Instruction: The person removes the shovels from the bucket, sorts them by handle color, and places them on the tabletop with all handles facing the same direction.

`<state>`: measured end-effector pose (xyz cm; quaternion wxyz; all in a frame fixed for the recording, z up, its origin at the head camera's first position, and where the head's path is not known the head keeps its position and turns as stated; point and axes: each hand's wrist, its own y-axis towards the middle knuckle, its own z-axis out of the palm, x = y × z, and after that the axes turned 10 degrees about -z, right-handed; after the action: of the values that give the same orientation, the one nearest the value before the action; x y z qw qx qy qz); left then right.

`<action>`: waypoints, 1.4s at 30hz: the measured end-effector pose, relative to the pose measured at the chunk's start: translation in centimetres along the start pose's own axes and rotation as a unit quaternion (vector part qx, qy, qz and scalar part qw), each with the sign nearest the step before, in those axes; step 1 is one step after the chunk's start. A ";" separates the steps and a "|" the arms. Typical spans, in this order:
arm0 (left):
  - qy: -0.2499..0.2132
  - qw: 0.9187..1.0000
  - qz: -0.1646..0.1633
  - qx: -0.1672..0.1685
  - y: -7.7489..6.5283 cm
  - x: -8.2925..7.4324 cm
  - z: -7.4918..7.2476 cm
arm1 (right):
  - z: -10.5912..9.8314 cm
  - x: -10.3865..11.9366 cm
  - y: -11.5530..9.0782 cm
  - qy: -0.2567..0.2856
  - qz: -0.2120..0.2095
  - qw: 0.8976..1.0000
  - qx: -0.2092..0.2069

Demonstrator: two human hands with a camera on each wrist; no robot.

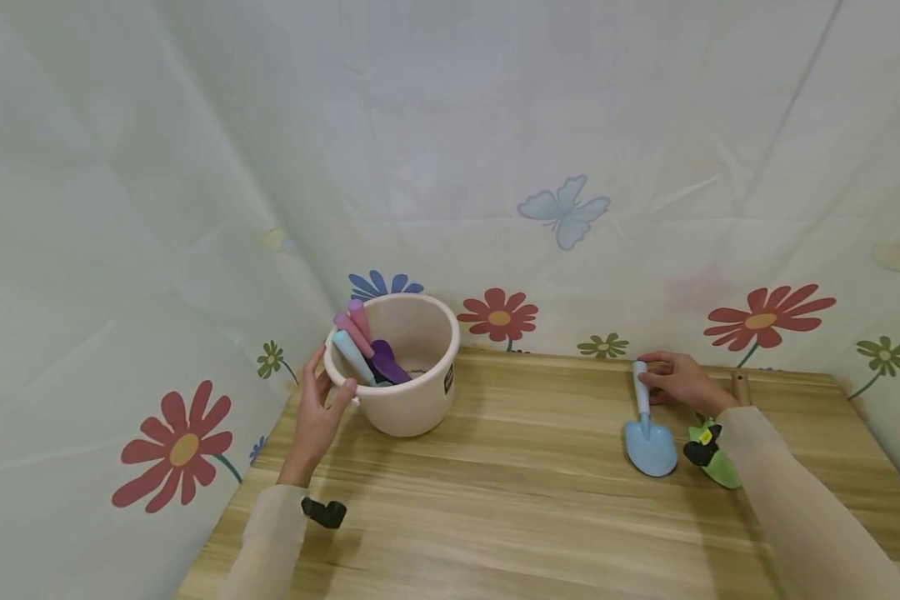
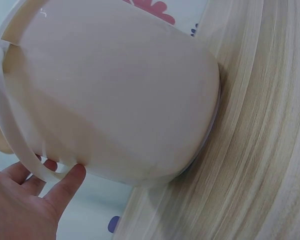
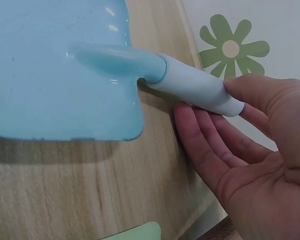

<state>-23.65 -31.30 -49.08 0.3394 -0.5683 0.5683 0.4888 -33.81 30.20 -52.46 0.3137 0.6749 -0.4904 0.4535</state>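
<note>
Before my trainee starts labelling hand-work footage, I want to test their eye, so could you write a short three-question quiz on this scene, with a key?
1. Multiple choice: what does the right hand pinch? A) a brush; B) a light-blue trowel; C) a watering can.
2. True or false: the left hand touches the cream bucket.
3. Open: in the head view, which tool is partly hidden by the right arm?

Key:
1. B, by its handle.
2. True.
3. The green-bladed garden tool.
</note>
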 end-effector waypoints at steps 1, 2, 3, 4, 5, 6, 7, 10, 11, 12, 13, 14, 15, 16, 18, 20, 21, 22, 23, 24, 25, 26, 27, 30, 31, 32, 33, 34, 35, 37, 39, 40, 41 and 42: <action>-0.001 1.000 0.001 0.000 0.0 0.0 0.0 | 0.0 0.0 0.0 -0.002 0.000 1.000 -0.002; -0.002 1.000 0.001 0.001 0.0 0.0 0.0 | 0.0 0.0 0.0 -0.002 0.000 1.000 -0.002; -0.004 1.000 0.001 0.001 0.0 0.0 0.0 | 0.0 0.0 0.0 -0.004 0.001 1.000 -0.001; -0.005 1.000 0.001 0.002 0.0 0.0 0.0 | 0.0 0.0 0.0 -0.005 0.001 1.000 -0.002; -0.005 1.000 0.001 0.002 0.0 0.0 0.0 | 0.1 0.0 0.0 -0.004 0.004 1.000 -0.003; -0.005 1.000 0.001 0.002 0.0 0.0 0.0 | 0.1 0.0 0.0 -0.005 0.006 1.000 -0.004; -0.006 1.000 0.000 0.002 0.0 -0.1 0.0 | 0.1 0.0 0.0 -0.006 0.006 1.000 -0.003; -0.004 1.000 -0.003 0.002 0.0 -0.1 0.0 | 0.2 0.1 0.0 -0.013 0.008 1.000 -0.004; -0.004 1.000 -0.003 0.002 -0.1 -0.1 0.0 | 0.2 0.1 0.0 -0.015 0.009 1.000 -0.004; -0.004 1.000 -0.003 0.002 -0.1 -0.1 0.0 | 0.2 0.2 0.0 -0.018 0.009 1.000 -0.005; -0.005 1.000 -0.004 0.002 -0.1 -0.1 0.0 | 0.3 0.3 0.0 -0.021 0.009 1.000 -0.005; -0.004 1.000 -0.004 0.002 -0.1 -0.1 0.0 | 0.3 0.3 0.0 -0.022 0.011 1.000 -0.006; -0.005 1.000 -0.004 0.001 0.0 -0.1 0.0 | 0.3 0.3 0.0 -0.025 0.010 1.000 -0.005; -0.005 1.000 -0.003 0.001 0.0 -0.1 0.0 | 0.3 0.3 0.0 -0.025 0.012 1.000 -0.006; -0.005 1.000 -0.003 0.000 0.0 -0.1 0.0 | 0.4 0.4 0.0 -0.027 0.008 1.000 -0.004; -0.004 1.000 -0.002 -0.002 -0.1 -0.1 0.0 | 0.4 0.4 0.1 -0.026 0.006 1.000 -0.003; -0.003 1.000 -0.002 -0.002 -0.1 -0.1 0.0 | 0.4 0.4 0.1 -0.027 0.004 1.000 -0.002; -0.002 1.000 -0.001 -0.003 -0.1 -0.1 0.0 | 0.4 0.4 0.1 -0.029 0.003 1.000 -0.001; -0.001 1.000 -0.001 -0.003 -0.1 -0.1 0.0 | 0.4 0.4 0.2 -0.029 0.003 1.000 0.000; -0.001 1.000 0.000 -0.004 -0.1 -0.1 0.0 | 0.4 0.4 0.2 -0.029 0.006 1.000 -0.001; -0.001 1.000 0.000 -0.004 -0.1 0.0 0.0 | 0.4 0.5 0.2 -0.031 0.007 0.999 -0.002; -0.001 1.000 0.000 -0.003 0.0 0.0 0.0 | 0.4 0.5 0.2 -0.034 0.007 0.999 0.000; -0.001 1.000 0.000 -0.003 0.0 0.0 0.0 | 0.4 0.5 0.2 -0.036 0.008 0.999 0.000; -0.003 1.000 0.000 -0.002 0.0 0.0 0.0 | 0.4 0.7 0.2 -0.032 0.007 0.999 -0.001; -0.003 1.000 0.000 -0.002 0.0 0.0 0.0 | 0.4 0.8 0.2 -0.031 0.005 1.000 0.000; -0.003 1.000 -0.001 -0.001 0.0 0.0 0.0 | 0.5 0.8 0.2 -0.030 0.002 1.000 0.001; -0.004 1.000 -0.001 -0.001 0.0 0.0 0.0 | 0.5 0.8 0.2 -0.030 0.000 1.000 0.000; -0.003 1.000 -0.001 -0.001 0.0 0.1 0.0 | 0.5 0.9 0.2 -0.028 0.000 1.000 -0.001; -0.003 1.000 -0.001 -0.001 0.0 0.1 0.0 | 0.5 0.9 0.2 -0.028 0.000 1.000 -0.002; -0.002 1.000 -0.002 -0.001 0.0 0.1 0.0 | 0.6 0.8 0.3 -0.030 0.000 1.000 -0.004; -0.002 1.000 -0.003 -0.001 0.0 0.1 0.0 | 0.6 0.7 0.3 -0.032 -0.001 0.999 -0.004; -0.001 1.000 -0.003 -0.002 0.0 0.1 0.0 | 0.6 0.7 0.3 -0.031 0.000 0.999 -0.005; -0.002 1.000 -0.004 -0.001 0.0 0.1 0.0 | 0.7 0.7 0.3 -0.031 0.000 1.000 -0.005; -0.001 1.000 -0.005 -0.001 0.0 0.1 0.0 | 0.7 0.7 0.3 -0.030 -0.001 1.000 -0.004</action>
<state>-23.67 -31.35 -49.18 0.3413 -0.5711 0.5647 0.4883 -33.77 29.25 -52.07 0.3020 0.6871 -0.5010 0.4309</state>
